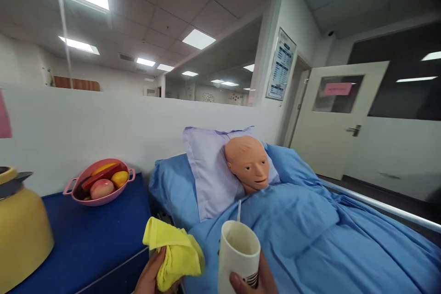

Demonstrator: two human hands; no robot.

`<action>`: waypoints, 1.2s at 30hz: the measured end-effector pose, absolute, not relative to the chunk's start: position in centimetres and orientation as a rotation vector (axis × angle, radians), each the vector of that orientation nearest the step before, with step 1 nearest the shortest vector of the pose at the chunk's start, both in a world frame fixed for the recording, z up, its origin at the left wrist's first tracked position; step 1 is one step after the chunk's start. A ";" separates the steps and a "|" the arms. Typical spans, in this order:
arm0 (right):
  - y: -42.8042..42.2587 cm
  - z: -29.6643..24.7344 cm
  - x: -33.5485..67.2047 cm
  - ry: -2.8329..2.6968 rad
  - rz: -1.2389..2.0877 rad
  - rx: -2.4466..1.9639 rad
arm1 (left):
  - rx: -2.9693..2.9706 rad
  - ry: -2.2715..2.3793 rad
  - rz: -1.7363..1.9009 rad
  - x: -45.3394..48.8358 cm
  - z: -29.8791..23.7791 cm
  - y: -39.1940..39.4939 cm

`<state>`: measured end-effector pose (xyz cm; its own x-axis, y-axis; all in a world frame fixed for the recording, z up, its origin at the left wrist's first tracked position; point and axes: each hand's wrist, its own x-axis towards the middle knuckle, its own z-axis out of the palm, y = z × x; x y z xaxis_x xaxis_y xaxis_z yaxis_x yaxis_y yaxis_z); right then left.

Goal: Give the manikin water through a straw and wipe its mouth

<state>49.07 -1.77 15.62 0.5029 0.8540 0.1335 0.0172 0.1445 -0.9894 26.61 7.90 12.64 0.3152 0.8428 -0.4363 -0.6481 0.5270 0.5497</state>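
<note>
A yellow cloth (pixel 177 250) is bunched up in my left hand (pixel 150 275), whose fingers close round its lower left part. My right hand (pixel 266 275) is wrapped round a white cup (pixel 236 262) with dark stripes low on its side, the thumb across its front. The cup is upright, its mouth turned partly toward me. A thin clear stick (pixel 239 211) rises at the cup's far rim; whether it stands inside the cup I cannot tell. Beyond both hands, a manikin (pixel 250 163) lies with its head on a lilac pillow (pixel 210 170), a blue quilt (pixel 296 225) drawn up to its neck.
On the blue bedside cabinet (pixel 99 229) at the left stand a pink basket (pixel 99 200) of fruit and a yellow jug (pixel 25 239). A metal bed rail (pixel 379 204) runs along the far right side. Farther back is a door (pixel 336 133).
</note>
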 end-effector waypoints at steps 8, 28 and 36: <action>-4.1 18.8 58.8 -0.833 0.430 -1.384 | 0.175 0.648 0.891 36.1 15.1 5.1; 2.3 19.5 67.6 -1.176 0.630 -1.271 | 0.244 0.445 1.021 48.8 15.8 4.5; 2.5 18.9 68.3 -1.146 0.708 -1.206 | 0.287 0.400 1.067 49.4 12.8 4.5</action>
<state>68.26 2.50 18.86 0.3143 0.9027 0.2938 0.1421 0.2613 -0.9548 49.43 4.49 12.81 0.4222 0.8889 -0.1776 -0.7869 0.4567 0.4150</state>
